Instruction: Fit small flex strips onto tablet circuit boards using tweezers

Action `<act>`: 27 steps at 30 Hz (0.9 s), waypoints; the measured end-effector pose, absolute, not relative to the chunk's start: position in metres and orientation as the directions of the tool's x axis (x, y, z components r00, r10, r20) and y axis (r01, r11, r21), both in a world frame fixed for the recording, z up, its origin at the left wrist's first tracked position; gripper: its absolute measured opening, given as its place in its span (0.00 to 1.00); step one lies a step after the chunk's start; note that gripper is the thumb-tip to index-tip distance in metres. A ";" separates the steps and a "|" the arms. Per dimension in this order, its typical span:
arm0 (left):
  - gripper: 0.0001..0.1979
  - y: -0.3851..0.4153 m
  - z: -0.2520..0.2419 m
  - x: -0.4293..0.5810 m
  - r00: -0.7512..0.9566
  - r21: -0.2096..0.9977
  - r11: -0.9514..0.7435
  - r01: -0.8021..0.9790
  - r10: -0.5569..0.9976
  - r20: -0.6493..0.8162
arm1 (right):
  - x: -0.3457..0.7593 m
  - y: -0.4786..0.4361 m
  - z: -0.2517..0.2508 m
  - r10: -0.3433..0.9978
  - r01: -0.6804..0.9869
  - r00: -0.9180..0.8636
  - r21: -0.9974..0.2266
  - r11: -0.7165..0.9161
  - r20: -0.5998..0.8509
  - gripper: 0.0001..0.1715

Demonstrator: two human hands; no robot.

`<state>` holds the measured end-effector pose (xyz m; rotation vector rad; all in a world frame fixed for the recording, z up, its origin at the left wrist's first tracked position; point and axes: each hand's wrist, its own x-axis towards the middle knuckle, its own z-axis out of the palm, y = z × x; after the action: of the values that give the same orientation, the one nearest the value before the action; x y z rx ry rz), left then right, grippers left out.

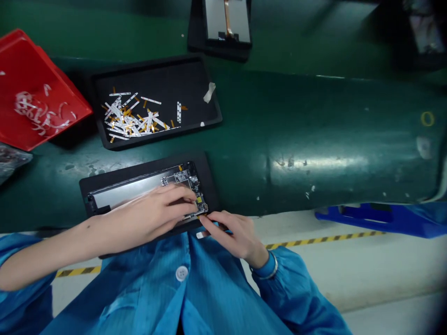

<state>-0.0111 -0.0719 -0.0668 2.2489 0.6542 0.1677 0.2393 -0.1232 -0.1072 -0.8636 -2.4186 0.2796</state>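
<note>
A device with a silver panel point(122, 192) and an exposed circuit board point(181, 177) lies in a black tray point(99, 180) at the table's front edge. Across the device rests my left hand point(164, 209), its fingers spread over the board and reaching toward the board's right side. My right hand point(235, 232) is at the lower right corner of the board, with thumb and index finger pinched close to it. What is between those fingertips is too small to make out. A small white-ended piece point(202, 235) shows beneath the right hand's fingers.
Behind the device, a black tray point(157, 74) holds several white and orange flex strips point(129, 118). A red bin point(45, 70) with white scraps stands at left, a plastic bag point(12, 160) below it. Another device point(228, 21) sits at the back; a blue object point(373, 218) is at right.
</note>
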 end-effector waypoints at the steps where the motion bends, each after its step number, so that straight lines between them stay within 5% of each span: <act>1: 0.17 -0.073 -0.067 -0.012 0.867 0.703 -0.592 0.395 0.494 -0.071 | 0.239 -0.121 -0.106 0.628 0.517 -0.648 -0.358 0.778 0.430 0.13; 11: 0.22 -0.086 -0.076 -0.019 0.909 0.347 -0.862 0.369 0.412 0.057 | 0.241 -0.124 -0.115 0.621 0.511 -0.632 -0.353 0.784 0.464 0.09; 21: 0.18 -0.076 -0.077 -0.020 0.873 0.553 -0.764 0.332 0.471 0.127 | 0.238 -0.118 -0.110 0.635 0.496 -0.633 -0.398 0.772 0.443 0.11; 27: 0.17 -0.077 -0.078 -0.016 0.877 0.479 -0.816 0.323 0.449 0.173 | 0.235 -0.114 -0.101 0.660 0.524 -0.638 -0.404 0.750 0.398 0.11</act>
<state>-0.0165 -0.0768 -0.0784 2.6014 0.5650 0.3881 0.2353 -0.1141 -0.1013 -0.8909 -2.4164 0.3413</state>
